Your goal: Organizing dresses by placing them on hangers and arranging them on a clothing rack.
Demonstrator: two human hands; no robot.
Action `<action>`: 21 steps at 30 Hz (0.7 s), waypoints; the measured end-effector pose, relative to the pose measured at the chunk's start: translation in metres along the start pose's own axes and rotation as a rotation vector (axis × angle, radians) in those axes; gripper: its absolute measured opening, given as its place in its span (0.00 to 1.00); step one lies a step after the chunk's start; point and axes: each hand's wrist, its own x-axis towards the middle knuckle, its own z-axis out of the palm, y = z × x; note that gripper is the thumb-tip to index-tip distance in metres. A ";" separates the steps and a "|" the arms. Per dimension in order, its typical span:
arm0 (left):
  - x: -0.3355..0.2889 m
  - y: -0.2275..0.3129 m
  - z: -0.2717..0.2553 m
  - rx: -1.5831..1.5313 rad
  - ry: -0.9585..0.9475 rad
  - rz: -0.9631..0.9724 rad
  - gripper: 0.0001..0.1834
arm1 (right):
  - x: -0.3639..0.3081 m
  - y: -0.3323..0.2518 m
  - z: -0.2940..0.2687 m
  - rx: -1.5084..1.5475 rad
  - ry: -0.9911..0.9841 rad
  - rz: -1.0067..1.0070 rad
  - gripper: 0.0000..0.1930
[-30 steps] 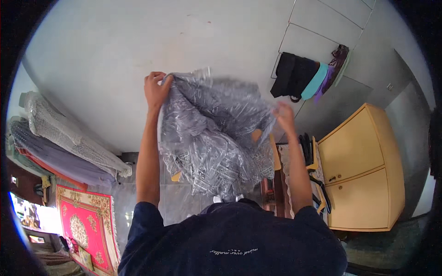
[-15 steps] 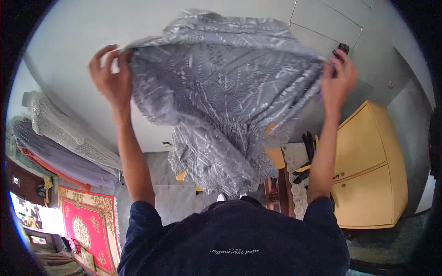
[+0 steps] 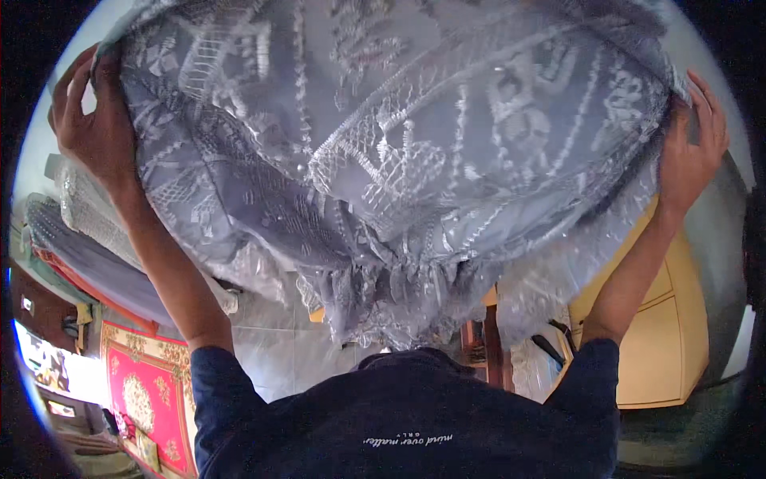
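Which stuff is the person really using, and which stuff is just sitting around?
Being used:
grey embroidered cloth, gripped by left hand and right hand

Just sitting around:
yellow cabinet
red patterned rug
stacked fabrics

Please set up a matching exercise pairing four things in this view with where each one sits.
Things:
1. grey lace cloth
2. yellow cabinet
3. red rug
4. left hand

Places:
A. lower left, on the floor
B. gripping the cloth's left edge
C. right side, beyond the right forearm
D. spread across the top, between both hands

Pairs: 1-D, 2-C, 3-A, 4-B
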 end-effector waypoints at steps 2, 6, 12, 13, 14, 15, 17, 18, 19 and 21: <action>0.004 0.024 -0.005 -0.047 -0.121 -0.068 0.09 | -0.010 -0.003 -0.008 0.159 -0.144 0.085 0.12; -0.031 0.050 0.070 -0.329 -0.281 -0.175 0.05 | -0.055 -0.008 0.058 0.365 -0.367 0.339 0.12; -0.232 0.118 0.211 -0.241 -0.887 -0.423 0.17 | -0.211 -0.054 0.190 0.545 -0.883 0.470 0.15; -0.252 0.146 0.225 -0.194 -1.081 -0.440 0.17 | -0.249 -0.063 0.202 0.445 -0.793 0.425 0.14; -0.298 0.139 0.227 -0.118 -0.989 -0.421 0.20 | -0.266 -0.092 0.217 0.354 -0.617 0.349 0.13; -0.341 0.151 0.224 -0.068 -0.908 -0.487 0.23 | -0.284 -0.117 0.226 0.248 -0.451 0.282 0.11; -0.380 0.217 0.192 -0.220 -0.947 -0.715 0.18 | -0.346 -0.153 0.192 0.337 -0.542 0.510 0.08; -0.392 0.237 0.163 -0.295 -0.934 -0.765 0.17 | -0.371 -0.171 0.165 0.378 -0.589 0.579 0.08; -0.412 0.256 0.126 -0.336 -0.960 -0.767 0.15 | -0.392 -0.187 0.136 0.420 -0.633 0.648 0.07; -0.461 0.294 0.057 -0.378 -0.893 -0.738 0.12 | -0.451 -0.216 0.086 0.509 -0.815 0.735 0.08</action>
